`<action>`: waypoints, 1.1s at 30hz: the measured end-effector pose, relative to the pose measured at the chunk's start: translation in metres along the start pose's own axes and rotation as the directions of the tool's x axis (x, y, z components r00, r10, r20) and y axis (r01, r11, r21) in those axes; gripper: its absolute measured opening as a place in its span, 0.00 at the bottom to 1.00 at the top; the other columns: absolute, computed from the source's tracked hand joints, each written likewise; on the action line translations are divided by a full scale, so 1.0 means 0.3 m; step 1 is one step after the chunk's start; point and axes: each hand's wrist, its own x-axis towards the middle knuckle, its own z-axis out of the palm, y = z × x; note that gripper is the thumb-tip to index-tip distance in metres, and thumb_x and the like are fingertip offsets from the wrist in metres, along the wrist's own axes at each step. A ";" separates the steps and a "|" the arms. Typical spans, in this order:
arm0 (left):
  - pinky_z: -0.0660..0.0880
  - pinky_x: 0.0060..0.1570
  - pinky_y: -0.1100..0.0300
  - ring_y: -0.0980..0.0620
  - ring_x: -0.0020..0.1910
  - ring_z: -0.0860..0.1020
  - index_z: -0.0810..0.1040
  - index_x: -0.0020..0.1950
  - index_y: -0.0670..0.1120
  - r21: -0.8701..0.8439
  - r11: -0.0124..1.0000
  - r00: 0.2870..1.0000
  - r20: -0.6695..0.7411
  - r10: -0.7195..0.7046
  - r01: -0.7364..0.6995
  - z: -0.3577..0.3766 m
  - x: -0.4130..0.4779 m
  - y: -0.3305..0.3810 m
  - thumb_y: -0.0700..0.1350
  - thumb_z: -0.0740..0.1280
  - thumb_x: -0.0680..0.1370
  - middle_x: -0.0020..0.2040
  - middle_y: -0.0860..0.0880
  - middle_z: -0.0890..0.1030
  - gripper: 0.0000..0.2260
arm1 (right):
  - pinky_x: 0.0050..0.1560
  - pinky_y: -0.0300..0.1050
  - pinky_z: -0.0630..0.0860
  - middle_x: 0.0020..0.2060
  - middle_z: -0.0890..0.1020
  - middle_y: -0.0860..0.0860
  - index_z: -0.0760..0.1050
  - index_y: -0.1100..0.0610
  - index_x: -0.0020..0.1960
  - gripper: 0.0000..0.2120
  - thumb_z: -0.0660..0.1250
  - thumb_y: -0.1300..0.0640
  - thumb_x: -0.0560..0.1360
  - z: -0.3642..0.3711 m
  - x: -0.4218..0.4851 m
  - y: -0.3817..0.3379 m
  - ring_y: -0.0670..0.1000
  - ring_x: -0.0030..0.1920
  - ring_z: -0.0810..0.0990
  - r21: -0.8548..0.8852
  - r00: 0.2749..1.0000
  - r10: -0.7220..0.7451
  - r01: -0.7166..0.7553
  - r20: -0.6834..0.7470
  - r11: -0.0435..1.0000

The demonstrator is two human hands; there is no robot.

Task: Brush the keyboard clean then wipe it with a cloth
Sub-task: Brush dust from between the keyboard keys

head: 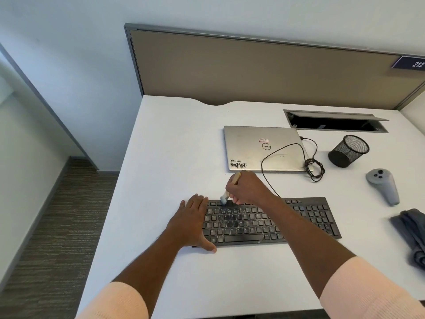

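A black keyboard [305, 217] lies on the white desk [174, 143], its left keys dusted with pale specks. My right hand [247, 187] grips a small wooden-handled brush [225, 199]; its pale bristles touch the top key row near the keyboard's left end. My left hand [190, 221] lies flat with straight fingers over the keyboard's left edge, thumb on the desk in front. A grey cloth [411, 231] lies crumpled at the desk's right edge.
A closed silver laptop [248, 148] sits behind the keyboard, with a black cable [314, 168] coiled beside it. A black mesh pen cup [348, 150] and a grey handheld controller [383, 185] stand to the right. An open cable hatch [335, 122] is farther back.
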 end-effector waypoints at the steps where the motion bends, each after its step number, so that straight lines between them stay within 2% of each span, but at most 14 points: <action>1: 0.46 0.78 0.45 0.45 0.80 0.43 0.43 0.81 0.42 -0.002 1.000 1.000 -0.004 -0.005 0.005 0.002 -0.002 0.000 0.77 0.70 0.59 0.82 0.44 0.48 0.66 | 0.40 0.49 0.84 0.33 0.85 0.54 0.82 0.65 0.44 0.10 0.64 0.61 0.76 -0.001 -0.001 0.001 0.52 0.33 0.84 0.035 1.000 0.000 0.001 -0.027 0.999; 4: 0.43 0.79 0.47 0.45 0.80 0.39 0.40 0.81 0.44 -0.022 1.000 1.000 -0.007 -0.017 0.016 0.006 -0.008 -0.004 0.78 0.69 0.60 0.82 0.44 0.42 0.66 | 0.41 0.50 0.85 0.34 0.86 0.56 0.83 0.64 0.43 0.11 0.64 0.61 0.77 0.005 -0.008 0.006 0.52 0.33 0.84 0.029 1.000 0.003 -0.003 0.009 1.000; 7: 0.42 0.79 0.48 0.46 0.80 0.38 0.39 0.81 0.43 -0.049 0.999 1.000 -0.015 -0.013 0.012 0.011 -0.012 -0.013 0.79 0.68 0.58 0.82 0.44 0.42 0.68 | 0.35 0.46 0.84 0.32 0.85 0.57 0.83 0.66 0.40 0.13 0.63 0.62 0.76 0.002 -0.016 -0.010 0.52 0.30 0.84 -0.028 0.997 0.021 -0.019 0.075 0.999; 11: 0.43 0.79 0.51 0.46 0.80 0.41 0.41 0.81 0.41 -0.086 0.996 1.000 -0.019 -0.003 0.002 0.007 -0.017 -0.028 0.79 0.69 0.58 0.82 0.44 0.45 0.68 | 0.33 0.41 0.82 0.31 0.85 0.51 0.82 0.66 0.45 0.11 0.63 0.62 0.78 0.010 -0.008 -0.025 0.48 0.30 0.82 0.071 1.000 -0.015 0.015 -0.006 0.997; 14: 0.44 0.79 0.53 0.46 0.80 0.44 0.42 0.81 0.41 -0.108 0.994 0.999 -0.033 -0.002 -0.002 -0.001 -0.023 -0.027 0.78 0.71 0.58 0.82 0.44 0.47 0.68 | 0.38 0.46 0.85 0.35 0.86 0.57 0.83 0.64 0.44 0.11 0.63 0.61 0.78 0.032 -0.005 -0.027 0.51 0.33 0.84 0.027 0.999 -0.013 0.012 0.041 1.000; 17: 0.45 0.78 0.54 0.47 0.80 0.46 0.43 0.81 0.41 -0.119 0.993 0.999 -0.046 0.000 -0.006 -0.007 -0.027 -0.022 0.77 0.71 0.59 0.81 0.45 0.49 0.67 | 0.35 0.46 0.84 0.32 0.85 0.58 0.83 0.66 0.39 0.12 0.63 0.62 0.76 0.039 -0.003 -0.040 0.54 0.31 0.85 -0.055 0.994 -0.004 0.010 0.105 0.998; 22: 0.43 0.75 0.58 0.46 0.79 0.48 0.46 0.81 0.41 -0.125 0.992 0.997 -0.079 0.006 -0.016 -0.012 -0.034 -0.021 0.76 0.72 0.59 0.80 0.45 0.52 0.66 | 0.38 0.49 0.85 0.35 0.85 0.59 0.82 0.66 0.42 0.12 0.63 0.61 0.76 0.044 0.012 -0.049 0.51 0.31 0.83 0.041 1.000 -0.012 0.013 -0.014 0.999; 27: 0.41 0.73 0.60 0.47 0.79 0.50 0.47 0.81 0.40 -0.144 0.989 0.996 -0.093 0.006 -0.020 -0.010 -0.032 -0.023 0.77 0.72 0.58 0.80 0.45 0.54 0.66 | 0.34 0.46 0.84 0.30 0.85 0.57 0.83 0.67 0.38 0.13 0.63 0.62 0.75 0.038 0.001 -0.054 0.54 0.29 0.84 -0.049 0.994 0.007 -0.002 0.107 0.999; 31: 0.40 0.73 0.60 0.46 0.80 0.48 0.46 0.81 0.41 -0.150 0.989 0.996 -0.093 0.005 -0.019 -0.014 -0.037 -0.020 0.76 0.72 0.59 0.81 0.45 0.52 0.65 | 0.37 0.47 0.85 0.32 0.85 0.56 0.82 0.66 0.41 0.12 0.63 0.62 0.77 0.044 0.005 -0.057 0.52 0.31 0.84 0.052 1.000 -0.025 0.025 -0.007 0.998; 33: 0.40 0.73 0.59 0.46 0.80 0.47 0.45 0.81 0.41 -0.155 0.988 0.996 -0.090 0.002 -0.016 -0.016 -0.038 -0.018 0.76 0.73 0.59 0.81 0.45 0.51 0.66 | 0.37 0.48 0.85 0.33 0.85 0.58 0.83 0.65 0.40 0.13 0.63 0.61 0.76 0.050 -0.001 -0.056 0.54 0.32 0.85 0.010 0.999 -0.028 0.027 0.035 1.000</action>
